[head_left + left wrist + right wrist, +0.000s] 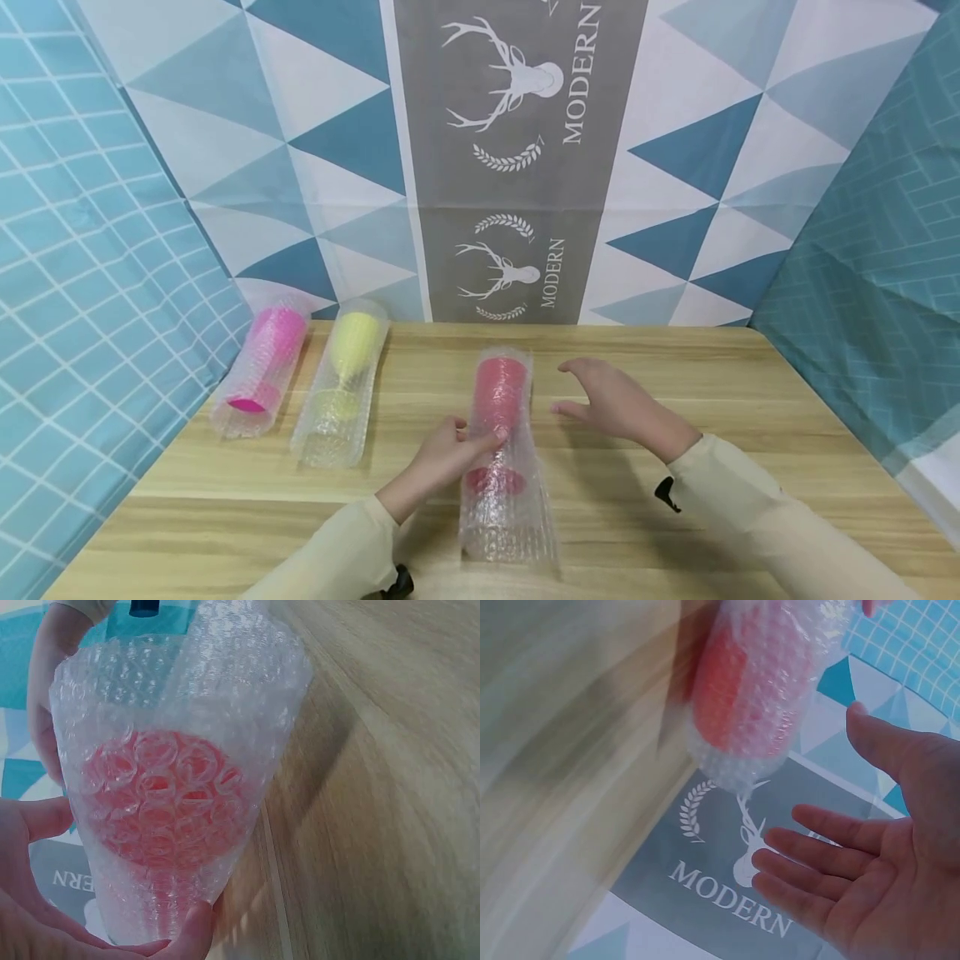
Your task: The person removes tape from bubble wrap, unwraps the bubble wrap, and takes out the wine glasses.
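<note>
A red goblet [500, 385] lies on the table inside a sleeve of bubble wrap [504, 532]. My left hand [441, 463] grips the wrapped goblet around its narrow stem, thumb on top. In the left wrist view the red round foot [161, 799] shows through the bubbles, with the left hand [45, 900] curled below it. To the right of the goblet, apart from it, my right hand [618, 406] hovers with fingers extended. The right wrist view shows the right hand [877, 862] palm up to that camera and holding nothing.
At the left of the wooden table [420, 358] lie two more bubble-wrapped goblets, a pink one [273, 333] and a yellow one [356, 342]. A patterned backdrop [517, 183] rises at the table's far edge, with blue tiled sheets [90, 242] at the sides.
</note>
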The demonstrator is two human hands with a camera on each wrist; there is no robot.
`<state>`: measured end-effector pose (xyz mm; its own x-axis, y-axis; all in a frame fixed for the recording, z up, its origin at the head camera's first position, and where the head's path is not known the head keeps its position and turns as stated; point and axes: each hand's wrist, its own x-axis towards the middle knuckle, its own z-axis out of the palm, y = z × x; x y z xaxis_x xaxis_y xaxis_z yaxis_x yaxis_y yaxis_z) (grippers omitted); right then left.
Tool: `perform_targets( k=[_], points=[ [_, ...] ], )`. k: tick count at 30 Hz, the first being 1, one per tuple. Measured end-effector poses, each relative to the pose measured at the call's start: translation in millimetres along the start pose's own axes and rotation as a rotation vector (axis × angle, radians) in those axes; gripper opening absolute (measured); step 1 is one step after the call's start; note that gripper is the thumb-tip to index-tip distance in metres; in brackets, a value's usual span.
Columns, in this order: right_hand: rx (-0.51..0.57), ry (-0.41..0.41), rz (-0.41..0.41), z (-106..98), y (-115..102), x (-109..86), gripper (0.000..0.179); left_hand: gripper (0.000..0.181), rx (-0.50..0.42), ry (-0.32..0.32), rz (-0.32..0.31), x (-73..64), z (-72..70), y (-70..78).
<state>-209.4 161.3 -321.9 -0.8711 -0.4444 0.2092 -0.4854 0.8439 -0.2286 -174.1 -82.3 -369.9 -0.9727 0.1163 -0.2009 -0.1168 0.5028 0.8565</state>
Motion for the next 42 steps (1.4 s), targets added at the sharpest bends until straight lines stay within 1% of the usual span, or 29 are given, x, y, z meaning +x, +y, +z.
perform_targets(
  k=[5,8,14,19,25,28,30,32,35,37,40,42],
  points=[
    [0.034,-0.045,0.024,-10,-2,11.4,0.060,0.079,0.017,-0.009,-0.002,1.0,-1.5,3.0],
    [0.057,-0.066,0.015,-15,-4,16.3,0.059,0.075,0.014,-0.019,0.001,0.7,-2.3,3.5],
    [0.115,-0.118,-0.049,-24,-10,22.5,0.053,0.078,-0.007,-0.036,-0.015,0.2,-1.4,3.8],
    [0.143,-0.183,-0.039,-33,-22,29.7,0.053,0.081,-0.007,-0.048,-0.024,-0.1,-1.3,4.1],
    [0.129,-0.252,-0.022,-38,-34,40.8,0.053,0.078,0.007,-0.075,-0.011,-0.4,-2.3,3.9],
    [0.114,-0.261,-0.040,-38,-38,47.5,0.047,0.077,0.003,-0.088,-0.007,-0.6,-2.7,3.6],
    [0.112,-0.272,-0.044,-37,-40,52.2,0.038,0.078,-0.001,-0.096,-0.008,-1.0,-2.8,3.3],
    [0.108,-0.278,-0.035,-36,-42,56.9,0.032,0.078,-0.007,-0.102,-0.006,-1.5,-2.8,3.2],
    [0.100,-0.313,0.007,-35,-43,62.6,0.047,0.077,-0.014,-0.111,0.000,-2.0,-2.1,2.4],
    [0.084,-0.335,0.037,-34,-43,65.5,0.053,0.076,-0.017,-0.116,0.004,-2.4,-1.7,2.1],
    [0.080,-0.383,0.082,-34,-44,69.5,0.056,0.073,-0.022,-0.125,0.007,-2.8,-0.8,1.7],
    [0.098,-0.412,0.127,-33,-44,71.6,0.053,0.073,-0.020,-0.130,0.007,-3.1,-0.5,1.9]
  ],
)
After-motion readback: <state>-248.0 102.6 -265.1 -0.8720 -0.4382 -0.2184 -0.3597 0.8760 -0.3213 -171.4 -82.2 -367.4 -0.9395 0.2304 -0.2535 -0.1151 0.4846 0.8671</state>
